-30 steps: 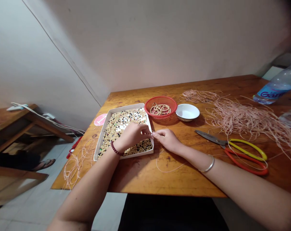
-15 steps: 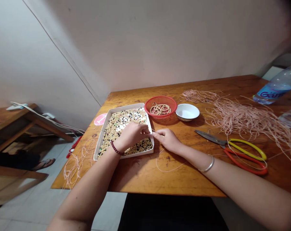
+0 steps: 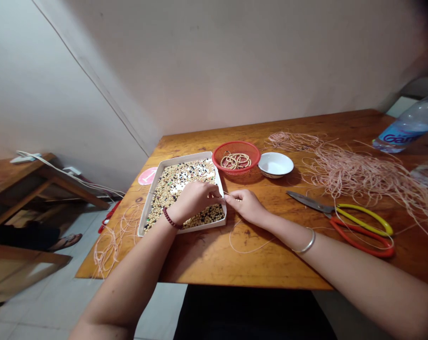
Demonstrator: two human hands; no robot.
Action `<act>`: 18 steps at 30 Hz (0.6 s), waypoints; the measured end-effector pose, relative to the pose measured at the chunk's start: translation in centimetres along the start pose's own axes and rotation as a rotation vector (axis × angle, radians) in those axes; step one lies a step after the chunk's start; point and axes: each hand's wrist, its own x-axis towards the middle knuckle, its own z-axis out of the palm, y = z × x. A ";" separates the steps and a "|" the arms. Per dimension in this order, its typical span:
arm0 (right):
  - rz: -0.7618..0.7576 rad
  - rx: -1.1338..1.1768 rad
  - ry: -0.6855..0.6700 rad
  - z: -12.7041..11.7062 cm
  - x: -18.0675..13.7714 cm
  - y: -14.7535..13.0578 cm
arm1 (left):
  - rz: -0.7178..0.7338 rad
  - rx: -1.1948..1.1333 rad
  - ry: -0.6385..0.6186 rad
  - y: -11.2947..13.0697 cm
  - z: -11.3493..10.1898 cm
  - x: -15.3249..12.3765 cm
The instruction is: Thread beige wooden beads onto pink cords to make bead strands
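Note:
Over the right side of a white tray (image 3: 182,230) full of small beads (image 3: 164,193), my left hand (image 3: 197,200) is closed in a pinch. Its fingertips meet those of my right hand (image 3: 248,207), which pinches a thin pink cord (image 3: 237,251) just outside the tray's right wall. The cord's loose part curls on the table below my right hand. Some small pale beads seem to sit at my right fingers. What lies between my left fingertips is too small to make out.
Behind the hands stand a red basket (image 3: 236,171) with beaded strands and a white bowl (image 3: 275,165). Scissors (image 3: 330,210), a tangled pink cord pile (image 3: 362,172) and a plastic bottle (image 3: 394,138) are at right. More cord (image 3: 109,245) hangs over the left edge. A person's foot (image 3: 67,241) shows at left.

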 end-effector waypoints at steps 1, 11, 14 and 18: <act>0.004 -0.005 0.003 0.0 0.0 0.1 | 0.012 0.009 0.011 0.0 0.0 0.0; 0.011 0.041 0.031 0.2 0.0 0.2 | 0.112 0.189 0.037 1.1 -0.8 -0.3; 0.040 0.118 0.045 0.3 0.1 0.2 | 0.122 0.180 0.033 1.2 -0.7 -0.3; 0.064 0.189 0.025 0.4 0.3 0.5 | 0.129 0.157 0.038 1.3 -0.6 -0.3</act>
